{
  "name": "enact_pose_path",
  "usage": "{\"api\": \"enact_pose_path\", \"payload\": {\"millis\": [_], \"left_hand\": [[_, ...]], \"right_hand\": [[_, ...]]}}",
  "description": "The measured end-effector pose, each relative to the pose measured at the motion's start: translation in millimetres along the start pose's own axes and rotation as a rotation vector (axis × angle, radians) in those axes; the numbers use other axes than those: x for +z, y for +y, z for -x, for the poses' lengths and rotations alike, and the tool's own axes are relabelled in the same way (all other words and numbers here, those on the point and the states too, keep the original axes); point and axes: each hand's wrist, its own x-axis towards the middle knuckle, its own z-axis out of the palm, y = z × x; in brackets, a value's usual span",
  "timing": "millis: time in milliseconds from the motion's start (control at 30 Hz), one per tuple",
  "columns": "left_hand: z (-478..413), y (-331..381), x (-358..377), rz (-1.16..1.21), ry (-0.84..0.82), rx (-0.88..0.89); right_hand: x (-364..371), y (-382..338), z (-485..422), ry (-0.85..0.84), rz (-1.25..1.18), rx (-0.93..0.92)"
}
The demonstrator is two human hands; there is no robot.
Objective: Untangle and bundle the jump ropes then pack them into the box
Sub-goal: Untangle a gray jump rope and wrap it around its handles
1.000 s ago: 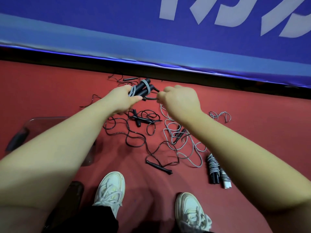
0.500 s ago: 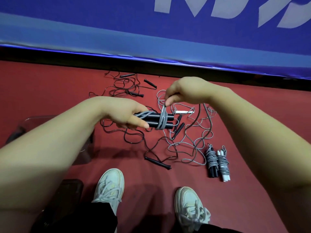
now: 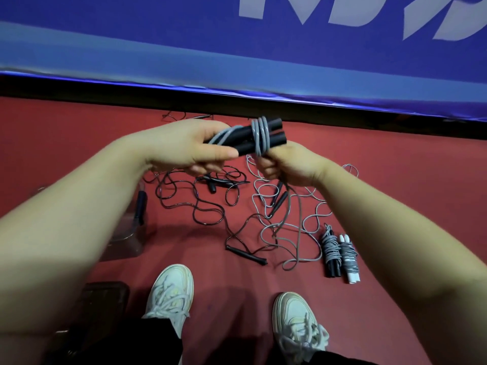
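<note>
**Head view.** The left hand [image 3: 189, 151] grasps one end of two black handles [image 3: 274, 133], held side by side above the red floor [image 3: 395, 180]. A grey cord [image 3: 259, 137] makes several turns round them. The right hand [image 3: 287, 168], just beneath, is curled round the cord's free length, which trails down to the floor. A loose black rope [image 3: 246, 255] and a grey rope [image 3: 279, 202] lie tangled below. Two wound bundles [image 3: 330, 252] lie side by side at right. A clear box [image 3: 129, 241] stands at left, partly behind the left forearm.
</note>
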Motion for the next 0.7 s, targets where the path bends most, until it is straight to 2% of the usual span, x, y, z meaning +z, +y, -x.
{"api": "enact_pose_path", "payload": {"millis": [100,233,400,500,567,700], "left_hand": [[-5.3,-5.1,-4.4,0.145,0.174,-0.019],[-10.1,-22.0,-20.0,0.282,0.400,-0.081],[-13.6,-55.5,-18.6,-0.040,0.554,-0.248],[-16.9,-68.5,-17.5,-0.362,0.574,-0.321],[-17.4,-76.0,-18.8,-0.567,0.595,-0.387],[-12.2,-92.4,-15.0,-0.717,0.526,-0.477]], "right_hand": [[11.5,12.1,-10.1,0.093,-0.082,0.003],[25.5,24.9,-11.2,0.197,0.334,0.003],[43.4,12.3,-13.1,0.153,0.817,0.107],[51.2,2.5,-14.8,0.178,1.147,0.142],[51.6,-5.1,-13.6,0.188,1.234,0.170],[48.2,-26.6,-7.8,0.114,1.200,0.204]]}}
